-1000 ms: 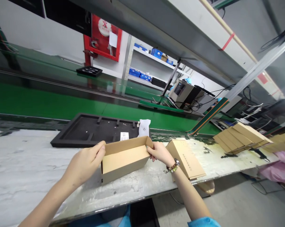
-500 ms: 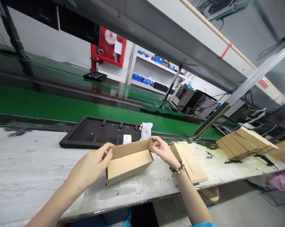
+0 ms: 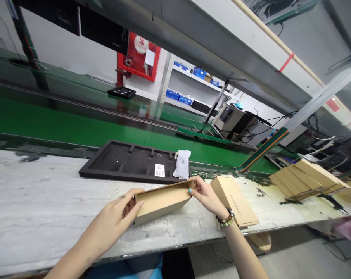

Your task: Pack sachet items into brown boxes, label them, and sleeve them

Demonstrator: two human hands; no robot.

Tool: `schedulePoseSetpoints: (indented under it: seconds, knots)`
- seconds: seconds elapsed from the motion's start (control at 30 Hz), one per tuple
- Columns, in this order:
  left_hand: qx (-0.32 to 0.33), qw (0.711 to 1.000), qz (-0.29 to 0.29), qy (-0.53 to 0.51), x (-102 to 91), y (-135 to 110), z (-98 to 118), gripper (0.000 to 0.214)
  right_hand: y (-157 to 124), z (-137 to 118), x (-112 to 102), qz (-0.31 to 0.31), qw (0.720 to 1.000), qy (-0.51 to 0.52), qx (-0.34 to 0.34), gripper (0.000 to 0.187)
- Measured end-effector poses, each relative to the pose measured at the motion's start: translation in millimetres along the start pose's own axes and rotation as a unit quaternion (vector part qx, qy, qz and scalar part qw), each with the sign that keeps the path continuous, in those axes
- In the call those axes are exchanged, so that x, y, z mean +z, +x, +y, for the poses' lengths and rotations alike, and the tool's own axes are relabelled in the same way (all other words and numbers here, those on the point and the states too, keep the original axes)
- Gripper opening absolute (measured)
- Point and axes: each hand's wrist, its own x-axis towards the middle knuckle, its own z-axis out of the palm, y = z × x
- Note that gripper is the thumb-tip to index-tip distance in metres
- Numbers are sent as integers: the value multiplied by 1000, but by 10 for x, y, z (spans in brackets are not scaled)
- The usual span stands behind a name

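Observation:
A small brown cardboard box (image 3: pixel 163 200) lies in front of me on the worktop, its long side walls folded up. My left hand (image 3: pixel 124 211) grips its left end, thumb on the near side and fingers behind. At the right end, my right hand (image 3: pixel 201 193) pinches the corner between thumb and fingers. Just beyond the box is a black foam tray (image 3: pixel 134 166) with shallow compartments. On the tray's right end rests a white plastic packet (image 3: pixel 182 164), and a white printed label (image 3: pixel 159 170) lies to the left of it.
Flat printed cardboard pieces (image 3: pixel 236 205) lie right of my right hand. Farther right stand several brown boxes (image 3: pixel 306 179) and a dark handheld scanner (image 3: pixel 332 201). Behind the worktop runs a green conveyor belt (image 3: pixel 76 130). A slanted metal post (image 3: pixel 262 151) rises at the right.
The box has tilted, so less of its inside shows. My left hand has closed further around its left end, and my right hand has moved slightly down at the right corner.

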Motion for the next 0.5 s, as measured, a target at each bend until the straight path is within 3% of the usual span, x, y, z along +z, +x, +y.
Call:
schedulePoseSetpoints:
  seconds: [0.13,0.23,0.33,0.4,0.5]
  knots:
    - [88,992,38,76,75,12,-153,44,-45,71,158,8,999,-47,-22,28]
    - [165,978,75,100,277,-27,-386,50,-215,327,448,33,992,-100,-71,52]
    - [223,971,86,8,549,-101,-571,59,-469,600,635,68,982,-154,-86,75]
    - [265,957,109,-42,681,-186,-620,63,-594,657,572,47,982,-162,-84,75]
    - [302,928,216,11,801,-432,-638,50,-568,523,266,-7,988,-109,-105,46]
